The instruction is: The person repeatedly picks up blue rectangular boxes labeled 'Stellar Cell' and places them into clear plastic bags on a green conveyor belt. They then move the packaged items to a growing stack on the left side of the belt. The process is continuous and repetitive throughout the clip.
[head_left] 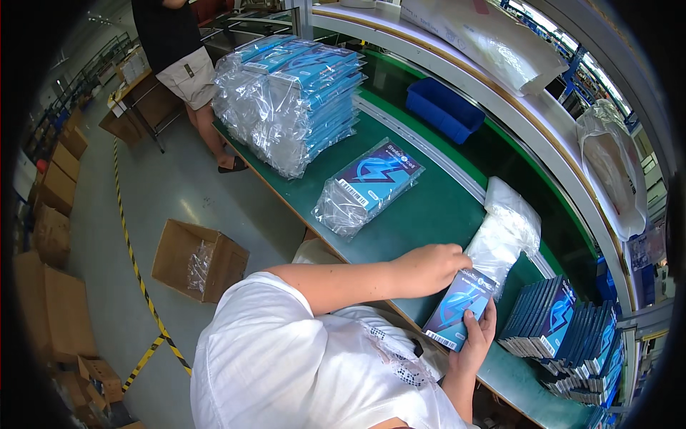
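A flat blue box [461,307] with a lightning-bolt print lies tilted in my right hand [477,332], its thumb on the front and its fingers behind. My left hand [439,269] is closed at the far end of this box, fingertips pinched together; what they pinch is too small to make out. Just beyond, a stack of clear plastic bags [506,225] rests on the green table [436,222]. To the left lies a bagged blue box [375,175], its loose clear film toward the table's near edge.
Bagged boxes [293,93] are piled high at the table's far left. Several unbagged boxes [547,314] stand in rows at the right. A blue bin [444,109] sits behind, below a shelf [500,79]. An open carton [189,261] is on the floor; another person [175,57] stands beyond.
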The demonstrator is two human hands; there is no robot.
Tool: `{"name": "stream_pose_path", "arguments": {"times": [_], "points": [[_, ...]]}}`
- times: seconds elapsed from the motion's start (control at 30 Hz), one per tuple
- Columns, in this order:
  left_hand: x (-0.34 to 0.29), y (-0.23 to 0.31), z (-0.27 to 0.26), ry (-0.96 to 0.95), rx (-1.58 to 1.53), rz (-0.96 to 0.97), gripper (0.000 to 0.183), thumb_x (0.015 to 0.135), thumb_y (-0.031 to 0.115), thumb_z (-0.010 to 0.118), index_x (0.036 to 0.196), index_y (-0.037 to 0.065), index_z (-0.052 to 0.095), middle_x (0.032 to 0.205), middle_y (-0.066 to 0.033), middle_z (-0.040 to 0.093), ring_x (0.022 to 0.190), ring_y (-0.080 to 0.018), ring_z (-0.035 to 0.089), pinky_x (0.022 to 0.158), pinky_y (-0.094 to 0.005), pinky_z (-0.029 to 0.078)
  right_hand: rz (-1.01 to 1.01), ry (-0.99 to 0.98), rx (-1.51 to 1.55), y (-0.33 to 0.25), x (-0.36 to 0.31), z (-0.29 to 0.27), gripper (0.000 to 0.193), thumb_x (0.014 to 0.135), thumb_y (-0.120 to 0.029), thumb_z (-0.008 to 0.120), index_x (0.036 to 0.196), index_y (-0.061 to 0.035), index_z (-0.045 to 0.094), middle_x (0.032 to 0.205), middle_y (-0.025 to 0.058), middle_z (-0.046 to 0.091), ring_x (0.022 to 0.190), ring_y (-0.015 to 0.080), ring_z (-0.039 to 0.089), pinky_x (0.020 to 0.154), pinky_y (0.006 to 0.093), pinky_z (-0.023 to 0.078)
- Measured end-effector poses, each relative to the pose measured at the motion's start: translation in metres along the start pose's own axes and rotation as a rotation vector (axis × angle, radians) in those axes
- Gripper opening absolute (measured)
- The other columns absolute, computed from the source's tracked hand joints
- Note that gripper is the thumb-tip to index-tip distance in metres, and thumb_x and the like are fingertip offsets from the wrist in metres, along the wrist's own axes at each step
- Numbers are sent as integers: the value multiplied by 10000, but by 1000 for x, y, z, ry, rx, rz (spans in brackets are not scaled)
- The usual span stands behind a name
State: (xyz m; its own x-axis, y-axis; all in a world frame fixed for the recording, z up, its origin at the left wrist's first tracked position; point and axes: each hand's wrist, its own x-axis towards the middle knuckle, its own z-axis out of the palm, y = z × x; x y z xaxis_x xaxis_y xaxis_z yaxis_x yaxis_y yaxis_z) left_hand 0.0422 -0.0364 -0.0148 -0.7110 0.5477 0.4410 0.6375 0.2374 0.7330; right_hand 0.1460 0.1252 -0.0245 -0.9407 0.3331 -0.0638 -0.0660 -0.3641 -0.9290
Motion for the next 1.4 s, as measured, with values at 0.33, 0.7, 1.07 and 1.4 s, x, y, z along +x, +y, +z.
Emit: {"name": "stream_pose_path", "arguments": {"times": [0.33, 0.7, 1.07, 1.4], "points": [[-9, 6, 25, 153, -925, -483, 338, 872, 162, 666, 1115, -19, 515, 1015, -73, 602, 933, -109, 576, 813, -272, 480, -45, 60, -65, 0, -6, 5, 65, 823, 34, 616, 880, 16, 589, 869, 68, 634, 713, 91, 581, 695, 227, 479], [-19, 49, -6, -90, -1340, -497, 313, 927, 112, 551, 1205, -13, 484, 1112, -107, 604, 1003, -175, 613, 887, -329, 499, -375, -220, -454, -40, 3, 18, 846, 711, 47, 698, 1436, -11, 267, 1057, 144, 612, 947, 205, 617, 813, 288, 496], [-37, 15, -21, -335, -1410, -635, 490, 922, 230, 506, 1326, -24, 393, 1238, -175, 532, 1095, -244, 573, 912, -361, 481, -854, -876, -752, -40, -10, 47, 324, 673, -26, 616, 995, -24, 656, 930, 136, 563, 790, 279, 572, 654, 362, 461], [-1, -30, -134, 188, 770, -336, 776, 767, 357, 707, 1435, 211, 339, 1357, -220, 406, 1229, -398, 416, 1032, -452, 337, -695, -514, -657, -53, -2, 17, 373, 785, -52, 652, 1144, 30, 588, 1032, 147, 575, 867, 238, 590, 728, 300, 490]]}}
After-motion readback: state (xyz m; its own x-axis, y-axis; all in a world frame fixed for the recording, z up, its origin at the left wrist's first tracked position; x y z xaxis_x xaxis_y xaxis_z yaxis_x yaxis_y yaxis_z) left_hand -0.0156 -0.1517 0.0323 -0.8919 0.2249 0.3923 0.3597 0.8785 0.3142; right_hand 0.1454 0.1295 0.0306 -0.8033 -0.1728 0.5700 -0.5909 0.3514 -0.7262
